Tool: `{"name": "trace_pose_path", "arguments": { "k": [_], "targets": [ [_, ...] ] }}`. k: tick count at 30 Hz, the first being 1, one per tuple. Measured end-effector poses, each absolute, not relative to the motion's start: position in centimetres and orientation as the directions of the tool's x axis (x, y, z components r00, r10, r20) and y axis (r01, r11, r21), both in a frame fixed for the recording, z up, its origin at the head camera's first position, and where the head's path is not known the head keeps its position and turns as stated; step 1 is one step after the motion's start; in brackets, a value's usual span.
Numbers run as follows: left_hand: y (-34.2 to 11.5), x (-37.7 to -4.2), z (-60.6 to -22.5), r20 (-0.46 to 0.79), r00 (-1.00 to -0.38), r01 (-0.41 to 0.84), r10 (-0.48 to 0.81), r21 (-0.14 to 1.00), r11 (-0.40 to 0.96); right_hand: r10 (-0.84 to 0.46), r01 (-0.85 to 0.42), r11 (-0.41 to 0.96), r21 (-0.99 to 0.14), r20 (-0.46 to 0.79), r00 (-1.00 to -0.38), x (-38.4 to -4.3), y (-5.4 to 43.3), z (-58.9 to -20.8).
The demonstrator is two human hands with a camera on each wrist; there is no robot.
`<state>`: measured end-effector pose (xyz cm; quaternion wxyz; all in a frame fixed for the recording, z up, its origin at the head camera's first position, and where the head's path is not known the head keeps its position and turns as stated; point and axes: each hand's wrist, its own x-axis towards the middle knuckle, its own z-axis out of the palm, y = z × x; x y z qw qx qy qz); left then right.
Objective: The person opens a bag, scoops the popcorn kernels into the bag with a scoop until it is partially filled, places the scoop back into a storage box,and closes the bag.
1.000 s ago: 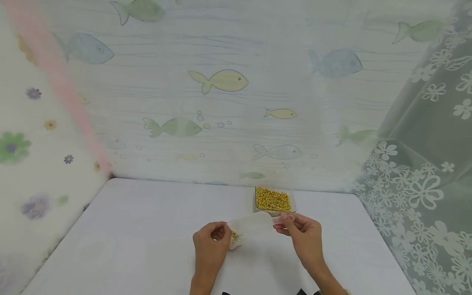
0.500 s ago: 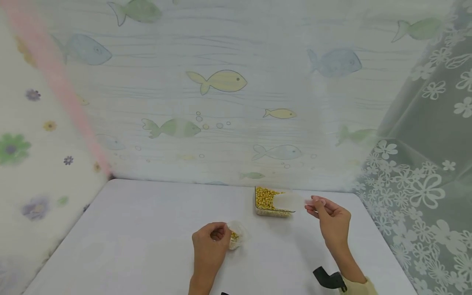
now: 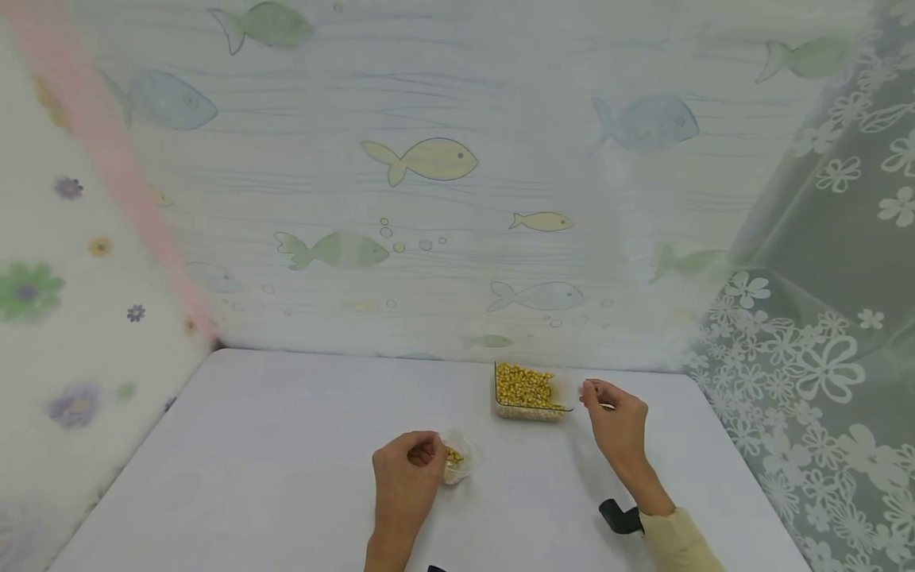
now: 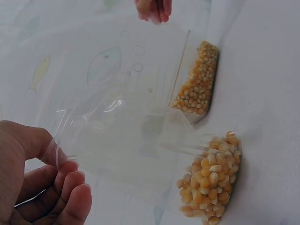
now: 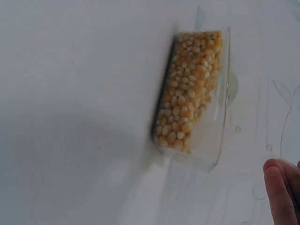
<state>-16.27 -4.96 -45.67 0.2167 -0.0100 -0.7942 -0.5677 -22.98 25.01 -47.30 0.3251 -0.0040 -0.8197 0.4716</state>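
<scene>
My left hand (image 3: 407, 473) pinches the rim of a clear plastic bag (image 4: 108, 136) between thumb and fingers. Yellow corn kernels (image 4: 211, 178) fill the bag's bottom, which rests on the table. Farther back stands a clear rectangular box (image 3: 530, 413) holding many more corn kernels (image 5: 180, 93). At the box's right end, my right hand (image 3: 620, 421) pinches the handle of a translucent whitish scoop (image 3: 563, 388). The scoop's blade is inside the box against the kernels; its outline is faint, and the fingers mostly hide the handle.
A white-covered table (image 3: 286, 445) lies under everything. Behind it hangs a curtain (image 3: 429, 302) printed with fish, close behind the box. A flowered curtain (image 3: 822, 381) borders the right side. A black piece (image 3: 619, 516) sits at my right wrist.
My right hand has carried the scoop from over the bag rightwards and back to the box, where its blade has gone in among the kernels. The left hand has kept its place on the bag.
</scene>
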Motion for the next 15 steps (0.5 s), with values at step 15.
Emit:
{"name": "trace_pose_path", "arguments": {
  "k": [15],
  "targets": [
    [-3.7, -13.8, -45.7, 0.342, -0.895, 0.238, -0.286, 0.909, 0.342, 0.414, -0.06, 0.163, -0.985, 0.123, -0.902, -23.6, 25.9, -48.1]
  ]
}}
